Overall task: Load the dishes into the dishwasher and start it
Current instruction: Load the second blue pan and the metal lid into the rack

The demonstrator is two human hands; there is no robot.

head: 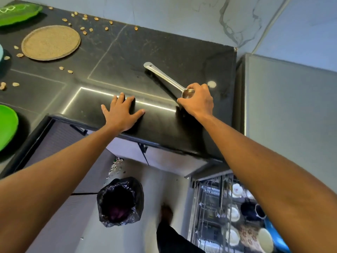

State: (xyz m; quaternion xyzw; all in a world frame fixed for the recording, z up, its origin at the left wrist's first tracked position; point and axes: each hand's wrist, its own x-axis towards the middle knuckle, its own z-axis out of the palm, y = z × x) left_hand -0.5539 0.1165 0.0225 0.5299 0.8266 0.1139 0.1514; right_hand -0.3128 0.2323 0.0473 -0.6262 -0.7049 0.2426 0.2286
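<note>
Countertop: a black polished stone countertop (164,57) fills the far and left part of the view, its near edge running from the left towards the right.
Side unit: a tall grey metal-fronted unit (291,115) stands against the countertop's right end.
Dishwasher: a pulled-out wire dishwasher rack (206,207) sits low at the near right, below the counter. It holds white plates (234,213) standing on edge and a dark bowl (249,210).
Bin: a round bin lined with a black plastic bag (120,201) stands on the floor, left of the rack and below the counter edge.
Mat: a round tan woven mat (51,42) lies flat at the far left of the counter.
Plates: a green leaf-shaped plate (18,12) lies in the far left corner. A plain green round plate (7,125) lies at the near left edge of the view.
Left hand: the left hand (122,114) lies palm down on the counter by its near edge, fingers straight and spread wide, holding nothing.
Right hand: the right hand (198,101) is curled from above round the bowl of the ladle, near the counter's right end.
Ladle: a long-handled steel ladle (164,75) has its handle pointing far and left across the counter. I cannot tell whether the handle touches the surface.
Shells: pale nut shells (84,31) are scattered around the mat, across the far left of the counter.
</note>
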